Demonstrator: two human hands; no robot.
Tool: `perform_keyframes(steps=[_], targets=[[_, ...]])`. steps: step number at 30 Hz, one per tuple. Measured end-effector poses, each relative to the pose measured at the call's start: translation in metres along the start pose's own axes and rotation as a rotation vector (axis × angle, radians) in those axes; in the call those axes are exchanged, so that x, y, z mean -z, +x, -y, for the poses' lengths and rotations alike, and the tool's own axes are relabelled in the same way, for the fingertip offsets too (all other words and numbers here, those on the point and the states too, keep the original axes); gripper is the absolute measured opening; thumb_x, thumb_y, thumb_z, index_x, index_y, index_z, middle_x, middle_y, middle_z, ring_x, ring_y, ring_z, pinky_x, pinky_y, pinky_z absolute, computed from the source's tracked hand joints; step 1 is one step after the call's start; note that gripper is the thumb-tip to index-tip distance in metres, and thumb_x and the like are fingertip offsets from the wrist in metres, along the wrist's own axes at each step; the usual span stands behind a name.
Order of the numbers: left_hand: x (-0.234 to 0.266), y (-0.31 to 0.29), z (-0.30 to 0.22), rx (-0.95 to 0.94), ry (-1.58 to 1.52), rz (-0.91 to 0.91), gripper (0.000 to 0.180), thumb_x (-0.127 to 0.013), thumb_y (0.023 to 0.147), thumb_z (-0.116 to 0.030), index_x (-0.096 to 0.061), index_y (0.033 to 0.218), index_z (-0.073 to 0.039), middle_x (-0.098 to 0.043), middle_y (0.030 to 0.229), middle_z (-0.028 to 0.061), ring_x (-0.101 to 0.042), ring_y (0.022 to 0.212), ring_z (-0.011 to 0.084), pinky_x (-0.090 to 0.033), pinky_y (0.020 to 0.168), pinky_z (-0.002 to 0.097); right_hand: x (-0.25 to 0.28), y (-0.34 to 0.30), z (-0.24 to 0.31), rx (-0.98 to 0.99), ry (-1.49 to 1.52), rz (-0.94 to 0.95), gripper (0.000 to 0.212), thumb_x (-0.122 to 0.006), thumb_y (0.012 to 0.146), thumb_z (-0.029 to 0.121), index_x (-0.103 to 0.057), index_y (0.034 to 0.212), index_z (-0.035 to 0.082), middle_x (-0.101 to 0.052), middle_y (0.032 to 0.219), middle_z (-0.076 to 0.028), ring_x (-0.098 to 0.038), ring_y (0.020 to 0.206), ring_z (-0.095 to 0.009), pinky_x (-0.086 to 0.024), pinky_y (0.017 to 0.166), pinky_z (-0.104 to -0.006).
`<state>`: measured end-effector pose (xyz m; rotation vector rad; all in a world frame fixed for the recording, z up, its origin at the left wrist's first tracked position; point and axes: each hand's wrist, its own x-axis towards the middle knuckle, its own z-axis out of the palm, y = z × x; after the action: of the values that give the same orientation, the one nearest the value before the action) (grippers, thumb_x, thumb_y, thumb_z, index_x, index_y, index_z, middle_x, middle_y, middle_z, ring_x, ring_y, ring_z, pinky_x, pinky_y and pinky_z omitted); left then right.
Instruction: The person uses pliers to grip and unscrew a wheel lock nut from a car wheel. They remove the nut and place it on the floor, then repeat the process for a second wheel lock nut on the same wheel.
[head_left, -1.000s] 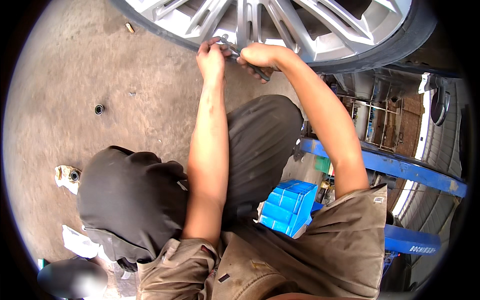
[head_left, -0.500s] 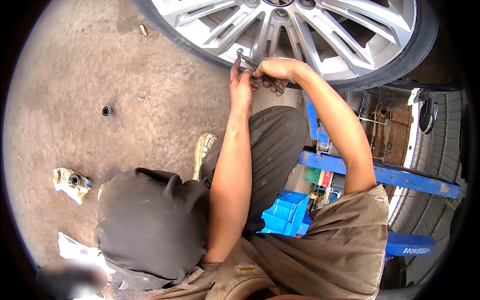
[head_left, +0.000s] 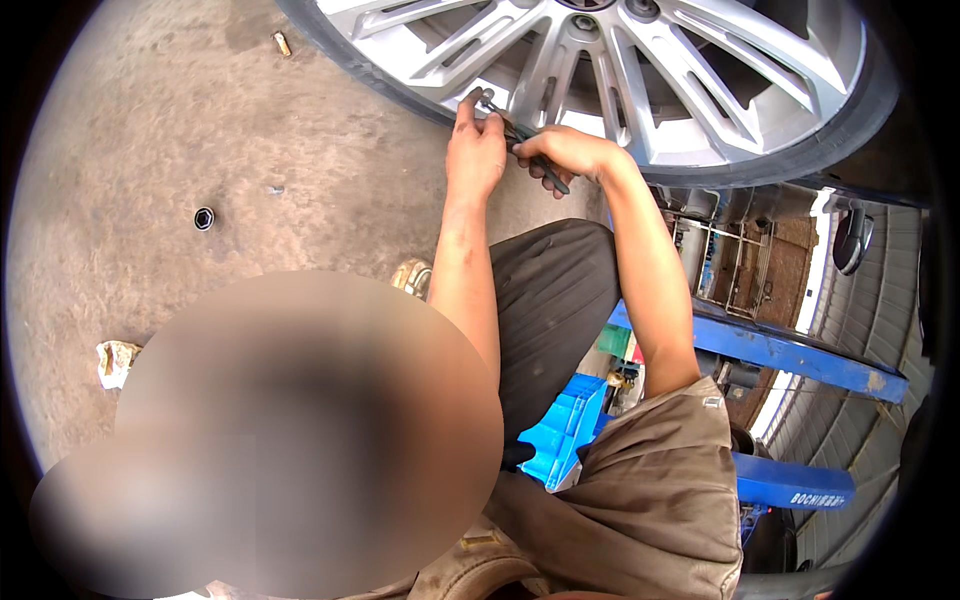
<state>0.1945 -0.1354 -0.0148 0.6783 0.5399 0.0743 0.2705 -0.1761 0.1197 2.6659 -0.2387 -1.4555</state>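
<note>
A ratchet wrench with a dark handle [head_left: 555,180] lies across both my hands, close to the rim of a silver multi-spoke car wheel [head_left: 640,120]. My left hand [head_left: 476,150] pinches the wrench near its metal head, with one finger reaching up beside the head. The grip end sits in my right hand [head_left: 566,155], its fingers curled around the handle. The head is in front of the wheel's outer edge, away from the bolts [head_left: 585,22] around the hub. My fingers partly cover the shaft.
On the concrete floor at the left lie a socket [head_left: 204,219], a small metal bit [head_left: 277,189] and a crumpled wrapper [head_left: 116,362]. A blue plastic bin [head_left: 565,425] stands beside my knee. Blue lift beams [head_left: 770,350] run at the right. A blurred patch hides the lower left.
The view has shifted slightly, and the wheel sits a little further right. Both hands keep hold of the wrench. A large blurred patch now covers my left knee.
</note>
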Motion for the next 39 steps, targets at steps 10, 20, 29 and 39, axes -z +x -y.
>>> perform_keyframes(steps=[10, 20, 29, 39], targets=[[0.007, 0.014, 0.008, 0.049, -0.062, 0.037, 0.051, -0.049, 0.089, -0.016, -0.048, 0.139, -0.004, -0.067, 0.087, 0.0110, -0.062, 0.083, 0.0185, -0.048, 0.080, 0.0313, 0.012, 0.000, -0.002, 0.059, -0.063, -0.002, 0.032, -0.059, 0.091, 0.032, -0.062, 0.088, 0.000, -0.057, 0.066, -0.004, -0.058, 0.050, -0.015, -0.047, 0.046, -0.0275], [0.008, 0.016, -0.005, 0.193, -0.185, 0.022, 0.047, -0.047, 0.088, -0.012, -0.054, 0.134, -0.015, -0.066, 0.089, 0.0057, -0.051, 0.058, 0.0098, -0.043, 0.052, 0.0251, 0.020, 0.008, -0.007, 0.096, -0.057, 0.024, 0.025, -0.063, 0.088, 0.024, -0.060, 0.085, -0.001, -0.059, 0.066, -0.006, -0.060, 0.051, -0.016, -0.049, 0.047, -0.0291], [0.003, 0.009, -0.005, 0.183, -0.191, 0.042, 0.054, -0.046, 0.086, -0.013, -0.047, 0.140, -0.015, -0.066, 0.090, 0.0060, -0.053, 0.062, 0.0111, -0.045, 0.055, 0.0270, 0.020, 0.011, -0.012, 0.076, -0.028, 0.023, 0.024, -0.062, 0.088, 0.022, -0.060, 0.088, -0.001, -0.060, 0.069, -0.007, -0.060, 0.055, -0.016, -0.049, 0.047, -0.0296], [0.011, 0.007, 0.001, 0.104, -0.237, -0.030, 0.053, -0.051, 0.084, -0.010, -0.042, 0.136, -0.013, -0.066, 0.089, 0.0054, -0.058, 0.067, 0.0124, -0.047, 0.061, 0.0287, 0.009, 0.005, 0.005, 0.108, -0.187, -0.012, 0.023, -0.062, 0.086, 0.024, -0.059, 0.092, 0.002, -0.059, 0.074, -0.005, -0.056, 0.058, -0.013, -0.047, 0.053, -0.0279]])
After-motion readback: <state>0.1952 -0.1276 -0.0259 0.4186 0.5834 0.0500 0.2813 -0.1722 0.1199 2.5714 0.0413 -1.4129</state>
